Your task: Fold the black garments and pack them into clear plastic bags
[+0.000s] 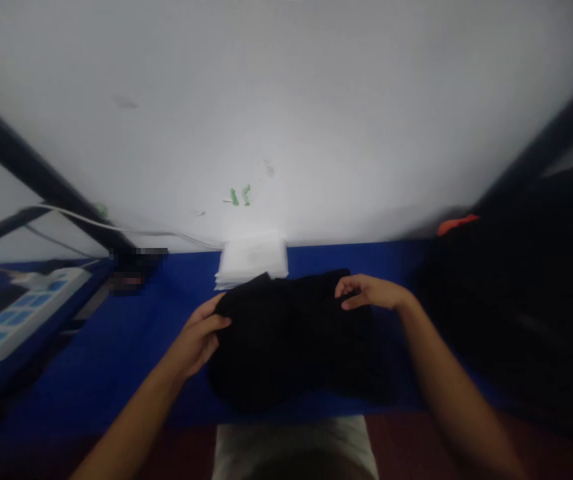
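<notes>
A dark black piece of cloth, probably a garment though its kind does not show, lies bunched on the blue table surface in front of me. My left hand pinches its left edge between thumb and fingers, lifting that side slightly. Above the cloth's upper right part is my right hand. Its fingers are loosely bent, with the thumb apart from them and nothing visible between. Whether its fingertips touch the cloth I cannot tell.
A stack of white packets or sheets sits behind the cloth against the wall. At left lies a white power strip with blue sockets, and a white cable runs along the wall. A large black heap fills the right side.
</notes>
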Demonstrator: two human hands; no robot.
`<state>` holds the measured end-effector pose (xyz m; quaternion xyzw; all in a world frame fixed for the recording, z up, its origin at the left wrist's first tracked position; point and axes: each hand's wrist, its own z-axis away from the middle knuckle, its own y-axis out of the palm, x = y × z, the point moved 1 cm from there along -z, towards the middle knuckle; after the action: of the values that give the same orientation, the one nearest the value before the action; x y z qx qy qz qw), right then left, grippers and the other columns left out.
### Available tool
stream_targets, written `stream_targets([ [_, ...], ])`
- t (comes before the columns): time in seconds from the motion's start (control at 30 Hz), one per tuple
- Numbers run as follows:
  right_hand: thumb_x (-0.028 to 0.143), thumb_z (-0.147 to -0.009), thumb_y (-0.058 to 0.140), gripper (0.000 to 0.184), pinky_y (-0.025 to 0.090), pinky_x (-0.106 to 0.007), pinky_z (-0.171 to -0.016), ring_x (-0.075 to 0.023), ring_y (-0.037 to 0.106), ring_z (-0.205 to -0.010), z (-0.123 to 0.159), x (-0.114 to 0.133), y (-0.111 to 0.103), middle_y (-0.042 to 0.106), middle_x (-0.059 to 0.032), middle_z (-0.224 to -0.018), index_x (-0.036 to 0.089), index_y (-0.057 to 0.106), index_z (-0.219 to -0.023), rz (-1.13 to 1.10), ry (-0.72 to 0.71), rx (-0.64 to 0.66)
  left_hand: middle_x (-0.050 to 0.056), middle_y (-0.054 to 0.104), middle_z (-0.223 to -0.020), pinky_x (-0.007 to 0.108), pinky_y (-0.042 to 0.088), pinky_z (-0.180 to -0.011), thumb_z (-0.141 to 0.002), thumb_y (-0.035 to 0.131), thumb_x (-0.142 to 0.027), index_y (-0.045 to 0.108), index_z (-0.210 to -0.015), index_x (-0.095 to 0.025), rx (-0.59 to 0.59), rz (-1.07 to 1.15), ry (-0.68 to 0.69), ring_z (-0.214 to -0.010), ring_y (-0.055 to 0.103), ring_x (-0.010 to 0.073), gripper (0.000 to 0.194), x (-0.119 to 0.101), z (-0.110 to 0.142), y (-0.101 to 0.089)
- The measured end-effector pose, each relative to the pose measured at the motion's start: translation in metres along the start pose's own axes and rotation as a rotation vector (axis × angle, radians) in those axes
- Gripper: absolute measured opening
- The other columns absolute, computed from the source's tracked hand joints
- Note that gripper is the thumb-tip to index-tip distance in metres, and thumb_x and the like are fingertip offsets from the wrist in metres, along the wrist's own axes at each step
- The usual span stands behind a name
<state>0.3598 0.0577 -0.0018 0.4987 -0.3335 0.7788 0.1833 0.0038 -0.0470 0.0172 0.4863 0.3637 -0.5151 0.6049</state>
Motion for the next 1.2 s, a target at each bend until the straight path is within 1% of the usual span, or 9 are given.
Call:
stream_targets([
  [0.13,0.038,-0.071,0.075,0.032,0.042,-0.029,-0.072,-0.0155,0.058,-0.076,0.005,-0.004,-0.007,0.064,-0.0004,-0.084,0.018,0.063,-0.093,0.003,0.007,-0.031,-0.006,0.056,-0.060,0.023,0.046,-0.041,-0.066,0.066,-0.027,0.054,-0.090,-0.022,-0.038,-0.134,-0.083,-0.044,0.055,0.0127,0.028,0.009,0.016,-0.042],
  [0.27,0.044,-0.070,0.075,0.034,0.041,-0.027,-0.064,-0.0149,0.056,-0.070,0.004,-0.005,-0.006,0.063,0.0008,-0.078,0.019,0.064,-0.091,0.138,0.056,-0.031,-0.005,0.058,-0.062,0.024,0.044,-0.044,-0.073,0.063,-0.037,0.053,-0.091,-0.022,0.063,-0.629,-0.135,-0.046,0.056,0.0141,0.025,0.008,0.017,-0.064],
  [0.43,0.050,-0.079,0.065,0.032,0.038,-0.028,-0.057,-0.0168,0.054,-0.064,-0.001,0.004,0.004,0.062,-0.0021,-0.070,0.019,0.063,-0.078,0.442,0.121,-0.192,0.003,0.064,-0.080,0.034,0.049,-0.067,-0.081,0.057,-0.045,0.060,-0.098,-0.022,-0.275,-1.303,0.270,-0.074,0.062,0.0228,0.028,-0.005,0.007,-0.041],
  [0.5,0.048,-0.081,0.063,0.029,0.040,-0.029,-0.059,-0.0179,0.056,-0.067,-0.002,0.011,0.010,0.065,-0.0043,-0.076,0.018,0.062,-0.084,0.506,0.051,-0.298,0.006,0.063,-0.093,0.038,0.049,-0.081,-0.085,0.055,-0.040,0.059,-0.103,-0.021,-0.142,-1.324,0.512,-0.089,0.061,0.0245,0.027,-0.005,0.003,-0.014],
  [0.6,0.046,-0.083,0.063,0.028,0.044,-0.029,-0.064,-0.0178,0.058,-0.072,-0.002,0.022,0.021,0.065,-0.0047,-0.083,0.019,0.061,-0.092,0.493,-0.100,-0.319,0.010,0.057,-0.117,0.041,0.046,-0.095,-0.082,0.062,-0.032,0.057,-0.116,-0.023,0.282,-1.340,0.662,-0.108,0.055,0.0262,0.036,0.000,-0.006,0.028],
  [0.7,0.049,-0.076,0.071,0.040,0.047,-0.031,-0.073,-0.0203,0.060,-0.083,-0.002,0.027,0.036,0.064,-0.0064,-0.095,0.019,0.061,-0.102,0.478,-0.162,-0.193,0.010,0.054,-0.125,0.043,0.042,-0.101,-0.076,0.067,-0.023,0.056,-0.122,-0.024,0.502,-1.345,0.702,-0.116,0.050,0.0279,0.047,0.003,-0.016,0.053],
  [0.8,0.049,-0.063,0.082,0.064,0.047,-0.037,-0.085,-0.0259,0.058,-0.099,-0.002,0.027,0.049,0.062,-0.0098,-0.109,0.018,0.059,-0.114,0.510,-0.132,-0.027,0.007,0.060,-0.115,0.039,0.043,-0.097,-0.080,0.061,-0.019,0.062,-0.109,-0.023,0.612,-1.331,0.692,-0.108,0.055,0.0248,0.029,0.003,-0.027,0.058],
  [1.03,0.023,-0.072,0.069,0.049,0.044,-0.039,-0.092,-0.0279,0.056,-0.105,0.002,0.028,0.046,0.061,-0.0115,-0.116,0.018,0.057,-0.120,0.599,-0.113,-0.059,0.005,0.069,-0.096,0.033,0.046,-0.076,-0.086,0.047,-0.020,0.064,-0.098,-0.021,0.213,-1.297,0.553,-0.086,0.063,0.0217,0.021,-0.004,-0.061,0.043],
  [1.2,0.019,-0.085,0.052,0.022,0.045,-0.034,-0.080,-0.0240,0.063,-0.090,0.004,0.021,0.020,0.068,-0.0084,-0.102,0.021,0.062,-0.104,0.623,-0.079,-0.262,0.008,0.071,-0.093,0.033,0.045,-0.073,-0.087,0.046,-0.024,0.066,-0.092,-0.019,0.114,-1.489,0.408,-0.086,0.064,0.0243,0.021,-0.002,-0.088,0.033],
])
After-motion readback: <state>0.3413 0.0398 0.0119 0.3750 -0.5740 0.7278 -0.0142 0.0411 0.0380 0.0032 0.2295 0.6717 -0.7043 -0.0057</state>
